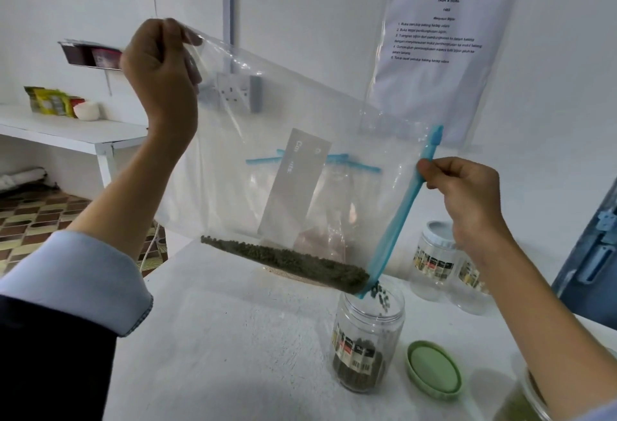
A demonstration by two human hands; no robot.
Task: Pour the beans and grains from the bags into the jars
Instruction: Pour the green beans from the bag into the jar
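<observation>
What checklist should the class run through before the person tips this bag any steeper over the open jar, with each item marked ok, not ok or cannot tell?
1. Bag mouth corner sits over the open jar: ok.
2. Beans falling inside the rim, none seen spilled on the table: ok.
3. Left hand grips the raised bottom corner: ok.
4. Right hand pinches the blue zip strip, holding the mouth open: ok.
5. Jar has room left, fill is low: ok.
6. Green lid lies clear of the pour: ok.

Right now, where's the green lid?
In the head view, the green lid lies on the white table, lower right, just right of the open jar being filled.
</observation>
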